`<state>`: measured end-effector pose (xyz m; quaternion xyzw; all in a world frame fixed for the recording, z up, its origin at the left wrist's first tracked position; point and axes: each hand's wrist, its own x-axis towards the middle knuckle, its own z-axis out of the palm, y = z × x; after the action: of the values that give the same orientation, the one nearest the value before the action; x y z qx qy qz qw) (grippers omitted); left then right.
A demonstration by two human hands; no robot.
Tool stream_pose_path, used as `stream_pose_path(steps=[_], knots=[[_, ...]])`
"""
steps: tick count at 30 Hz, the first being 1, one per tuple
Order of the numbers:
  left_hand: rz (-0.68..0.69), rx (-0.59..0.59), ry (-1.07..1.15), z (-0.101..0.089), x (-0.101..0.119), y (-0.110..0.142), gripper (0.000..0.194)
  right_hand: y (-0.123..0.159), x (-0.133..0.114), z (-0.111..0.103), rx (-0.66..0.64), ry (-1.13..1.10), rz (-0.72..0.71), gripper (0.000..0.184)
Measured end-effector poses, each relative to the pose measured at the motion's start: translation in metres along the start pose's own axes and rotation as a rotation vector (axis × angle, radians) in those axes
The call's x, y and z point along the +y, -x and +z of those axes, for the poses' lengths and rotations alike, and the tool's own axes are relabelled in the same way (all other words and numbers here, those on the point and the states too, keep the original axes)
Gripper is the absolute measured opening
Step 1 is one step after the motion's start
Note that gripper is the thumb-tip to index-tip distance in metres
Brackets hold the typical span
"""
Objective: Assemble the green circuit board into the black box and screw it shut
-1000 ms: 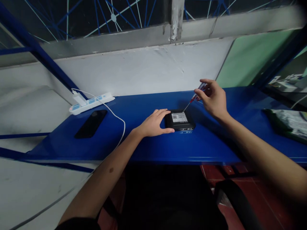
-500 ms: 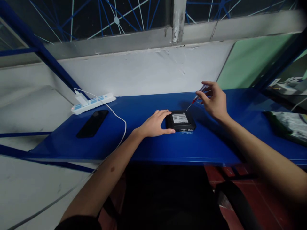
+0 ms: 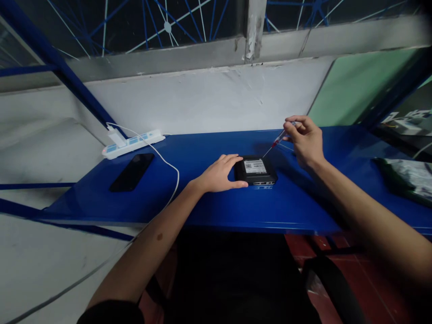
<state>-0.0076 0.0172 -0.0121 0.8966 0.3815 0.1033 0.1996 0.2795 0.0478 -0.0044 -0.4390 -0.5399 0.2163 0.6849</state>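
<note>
A small black box-shaped device (image 3: 239, 172) with a white printed label (image 3: 255, 166) on its top lies on the blue table. Ports show along its near side. My left hand (image 3: 221, 174) grips its left end, thumb at the near edge and fingers at the far edge. In my right hand (image 3: 306, 138) is a screwdriver (image 3: 279, 137) with a clear and red handle, pinched by the upper part and tilted. Its thin shaft slants down to the device's far edge, right of the label; whether the tip sits in a screw is too small to tell.
A black phone (image 3: 132, 172) lies at the table's left. Behind it stands a white power strip (image 3: 135, 143) with a plugged charger, whose white cable (image 3: 177, 175) runs across the table under my left arm. A silvery plastic bag (image 3: 411, 177) lies at the right.
My right hand's fingers have shifted on the screwdriver handle, the hand moving slightly right and exposing more of the handle. The tip stays at the same edge. My left hand keeps its hold.
</note>
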Motion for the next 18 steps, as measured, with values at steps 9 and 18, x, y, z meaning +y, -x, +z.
stream_pose_path(steps=[9,18], knots=[[-0.013,-0.002,-0.018,0.0008,-0.0018,0.0003,0.097,0.0018,-0.0047,0.0019,0.011,-0.023,0.093,0.024],[-0.043,-0.02,-0.018,0.0004,-0.0001,0.0003,0.1,0.0015,-0.0015,0.0013,0.035,-0.045,0.088,0.021]])
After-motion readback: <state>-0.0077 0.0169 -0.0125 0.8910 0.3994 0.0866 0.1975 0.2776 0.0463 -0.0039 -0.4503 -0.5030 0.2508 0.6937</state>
